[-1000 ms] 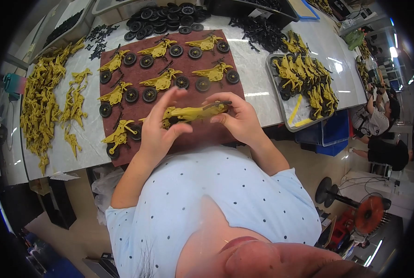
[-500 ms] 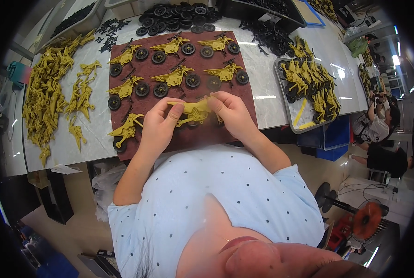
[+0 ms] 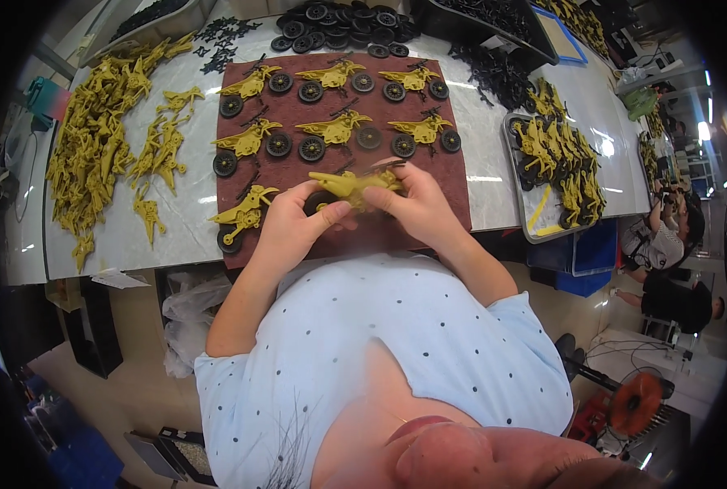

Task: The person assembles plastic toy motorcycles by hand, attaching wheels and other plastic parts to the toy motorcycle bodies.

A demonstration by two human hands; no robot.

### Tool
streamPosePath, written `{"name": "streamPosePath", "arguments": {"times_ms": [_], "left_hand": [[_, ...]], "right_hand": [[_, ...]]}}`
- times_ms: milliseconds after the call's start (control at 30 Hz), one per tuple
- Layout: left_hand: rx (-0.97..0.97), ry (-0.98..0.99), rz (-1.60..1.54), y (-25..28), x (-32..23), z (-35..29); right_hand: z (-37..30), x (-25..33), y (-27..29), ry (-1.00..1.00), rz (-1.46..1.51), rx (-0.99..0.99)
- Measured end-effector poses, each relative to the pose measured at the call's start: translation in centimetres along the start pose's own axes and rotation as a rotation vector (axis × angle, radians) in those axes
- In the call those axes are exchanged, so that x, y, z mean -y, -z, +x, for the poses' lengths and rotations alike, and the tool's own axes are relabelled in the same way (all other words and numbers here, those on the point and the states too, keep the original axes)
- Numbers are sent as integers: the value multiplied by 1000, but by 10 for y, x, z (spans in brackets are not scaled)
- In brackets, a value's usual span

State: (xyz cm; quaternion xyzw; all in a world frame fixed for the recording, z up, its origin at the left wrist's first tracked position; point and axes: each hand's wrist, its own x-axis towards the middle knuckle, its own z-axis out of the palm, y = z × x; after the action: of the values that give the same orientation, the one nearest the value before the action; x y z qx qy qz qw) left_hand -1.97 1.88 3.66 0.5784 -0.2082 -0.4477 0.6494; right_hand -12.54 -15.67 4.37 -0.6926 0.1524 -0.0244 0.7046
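In front of my chest I hold a yellow toy motorcycle body [image 3: 349, 186] between both hands, just over the near edge of a dark red mat [image 3: 363, 104]. My left hand [image 3: 296, 220] is closed on its lower left side, thumb and fingers pinched near a black wheel. My right hand [image 3: 416, 204] grips the right end, where a thin black handlebar [image 3: 389, 165] sticks out; its thumb presses on the body. On the mat lie rows of yellow bodies with black wheels and handlebars, such as this toy motorcycle [image 3: 331, 128]. Another toy motorcycle [image 3: 245, 213] lies left of my left hand.
A heap of yellow bodies [image 3: 90, 155] covers the table's left side. Black wheels [image 3: 347, 28] and handlebars [image 3: 494, 77] are piled at the back. On the right, a metal tray [image 3: 534, 232] holds toy motorcycles. Blue bins [image 3: 587, 253] stand beneath it.
The yellow body has been tilted in my hands, and a black handlebar now shows at its right end. My left hand has shifted its grip lower. The whole view has shifted slightly.
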Motion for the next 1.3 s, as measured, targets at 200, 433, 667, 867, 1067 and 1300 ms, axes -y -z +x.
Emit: {"name": "streamPosePath", "arguments": {"times_ms": [200, 433, 667, 867, 1067, 1300], "left_hand": [[-318, -294, 89, 49, -3, -19], [-616, -390, 1187, 78, 2, -46], [-543, -266, 1270, 78, 13, -48], [-535, -275, 1276, 75, 18, -46], [-635, -348, 1473, 67, 16, -47], [-608, -470, 817, 57, -11, -39]], "right_hand": [[9, 6, 23, -5, 82, -208], [17, 4, 9, -321, 353, -67], [24, -10, 0, -222, -49, -103], [25, -18, -18, 69, -790, -114], [29, -7, -31, 35, -752, -71], [21, -3, -30, 85, -699, -171]]}}
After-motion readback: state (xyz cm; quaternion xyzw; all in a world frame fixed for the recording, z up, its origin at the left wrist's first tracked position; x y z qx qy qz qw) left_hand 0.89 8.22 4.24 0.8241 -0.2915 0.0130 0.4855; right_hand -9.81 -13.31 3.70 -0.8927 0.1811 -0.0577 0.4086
